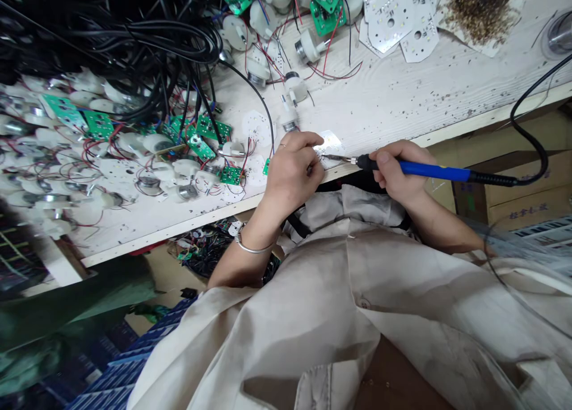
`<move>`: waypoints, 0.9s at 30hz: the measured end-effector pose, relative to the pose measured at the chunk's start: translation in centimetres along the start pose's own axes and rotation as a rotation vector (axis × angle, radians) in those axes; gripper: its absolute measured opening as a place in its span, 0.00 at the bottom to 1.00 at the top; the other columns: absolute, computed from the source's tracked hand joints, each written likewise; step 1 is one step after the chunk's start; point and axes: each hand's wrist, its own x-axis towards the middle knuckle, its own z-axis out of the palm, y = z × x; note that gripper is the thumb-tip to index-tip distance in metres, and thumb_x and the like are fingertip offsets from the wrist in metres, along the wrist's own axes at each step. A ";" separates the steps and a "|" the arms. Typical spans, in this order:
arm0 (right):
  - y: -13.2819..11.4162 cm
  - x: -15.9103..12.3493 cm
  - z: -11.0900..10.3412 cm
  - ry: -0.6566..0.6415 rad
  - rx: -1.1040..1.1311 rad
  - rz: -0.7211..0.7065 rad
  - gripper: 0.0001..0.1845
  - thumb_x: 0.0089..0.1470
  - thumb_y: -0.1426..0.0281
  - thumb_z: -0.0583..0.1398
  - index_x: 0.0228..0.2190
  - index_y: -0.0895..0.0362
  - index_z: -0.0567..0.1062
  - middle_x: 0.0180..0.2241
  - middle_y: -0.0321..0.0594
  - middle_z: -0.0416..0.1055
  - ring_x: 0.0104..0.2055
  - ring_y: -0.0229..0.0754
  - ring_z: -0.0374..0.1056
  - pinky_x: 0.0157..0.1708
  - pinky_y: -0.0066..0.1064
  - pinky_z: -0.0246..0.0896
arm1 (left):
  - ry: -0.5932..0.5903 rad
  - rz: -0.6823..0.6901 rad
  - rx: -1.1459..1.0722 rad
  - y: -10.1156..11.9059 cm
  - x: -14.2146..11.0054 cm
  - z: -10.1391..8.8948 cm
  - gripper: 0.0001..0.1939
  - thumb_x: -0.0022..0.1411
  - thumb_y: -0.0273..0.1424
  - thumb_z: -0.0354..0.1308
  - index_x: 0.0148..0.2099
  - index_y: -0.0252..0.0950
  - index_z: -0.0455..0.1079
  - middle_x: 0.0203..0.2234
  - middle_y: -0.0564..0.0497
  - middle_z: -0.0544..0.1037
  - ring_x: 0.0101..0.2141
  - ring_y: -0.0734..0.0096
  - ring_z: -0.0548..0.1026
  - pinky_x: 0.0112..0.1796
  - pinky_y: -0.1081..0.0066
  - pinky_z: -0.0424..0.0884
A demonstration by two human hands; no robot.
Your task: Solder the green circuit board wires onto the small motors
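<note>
Head view: looking forward and down over 2 bare hands at the front edge of a white-painted wooden surface (402, 94), which runs diagonally across the frame.

Left hand (290, 174): grip curled, fingertips (315, 140) touching a white circuit board (331, 143) at the surface edge; whether the board is held cannot be told. A ring (282, 145) sits on 1 finger, and a metal bangle (254, 247) circles the wrist.

Right hand (400, 168): grip closed around the blue handle of a soldering iron (429, 170), with the metal tip (335, 158) pointing left, over the white circuit board and just beside the left fingertips.

Iron cord: black cord (531, 130) runs from the handle's rear end and curves up to the right across the surface.

Nearest parts: 1 small green circuit board (266, 167) lies just beside the left hand; 2 white-bodied motors (290, 115) with metal ends stand just beyond it.

Surface load: many wired motors, green boards (231, 174) and a heap of black cables (134, 46) fill the left side; white LED boards (393, 22) and dark granular debris (480, 8) lie at the far edge.

Below surface: cardboard box (513, 189) at right; blue plastic crate (125, 362) at lower left.

Person: beige work coat (290, 314) fills the lower frame.
</note>
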 end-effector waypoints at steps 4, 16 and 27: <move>-0.1 0.0 0.4 0.136 0.139 -0.009 0.14 0.61 0.54 0.62 0.28 0.47 0.77 0.13 0.23 0.64 0.12 0.31 0.59 0.14 0.27 0.59 | 0.002 0.004 -0.007 -0.1 0.0 0.0 0.09 0.58 0.21 0.56 0.28 0.39 0.65 0.46 0.49 0.80 0.47 0.62 0.76 0.48 0.58 0.73; 1.2 0.3 0.8 0.118 0.235 -0.129 0.08 0.60 0.60 0.64 0.41 0.47 0.77 0.19 0.24 0.72 0.15 0.31 0.68 0.15 0.23 0.62 | 0.140 0.141 0.300 -0.9 -1.9 -0.1 0.06 0.68 0.32 0.60 0.46 0.40 0.72 0.42 0.46 0.81 0.43 0.60 0.76 0.44 0.60 0.72; 2.0 2.4 -1.7 0.363 0.039 -0.334 0.13 0.63 0.63 0.61 0.50 0.46 0.74 0.37 0.33 0.80 0.34 0.40 0.81 0.39 0.38 0.78 | 0.072 0.093 0.545 -9.3 -8.1 -9.0 0.06 0.64 0.37 0.61 0.43 0.53 0.77 0.35 0.54 0.82 0.39 0.54 0.76 0.46 0.43 0.70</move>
